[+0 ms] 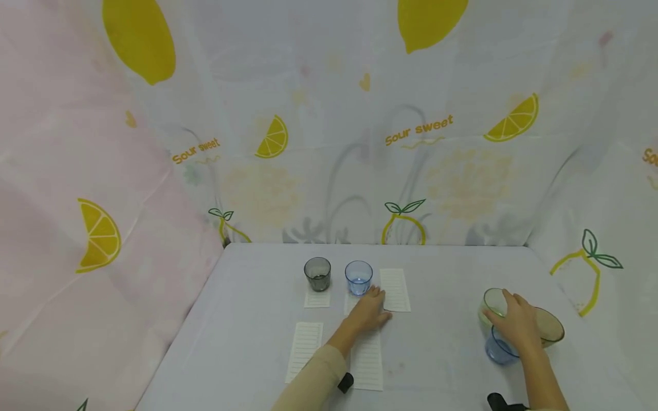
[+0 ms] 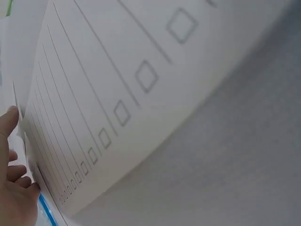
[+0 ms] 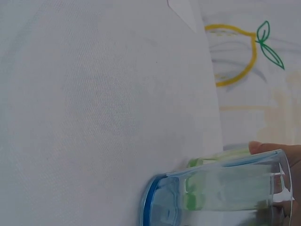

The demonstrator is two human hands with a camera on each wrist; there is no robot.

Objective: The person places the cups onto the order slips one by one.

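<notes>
My left hand (image 1: 366, 313) lies low over the table, fingers extended between a blue glass (image 1: 358, 277) and a lined paper slip (image 1: 394, 290). In the left wrist view the thumb (image 2: 10, 121) is at the slip's edge, other fingers loosely bent. On the right, my right hand (image 1: 519, 325) grips a pale green glass (image 1: 490, 300) near its rim. A second blue glass (image 1: 497, 351) stands in front of it, and an amber glass (image 1: 550, 330) stands to its right, partly behind the hand. The right wrist view has the green glass seen through the blue one.
A grey glass (image 1: 317, 275) stands left of the blue glass, on a paper slip (image 1: 317, 300). More lined slips (image 1: 304, 353) lie nearer the front, one (image 1: 367, 365) partly under the left forearm. A lemon-print curtain (image 1: 329, 125) encloses the white table (image 1: 437, 285).
</notes>
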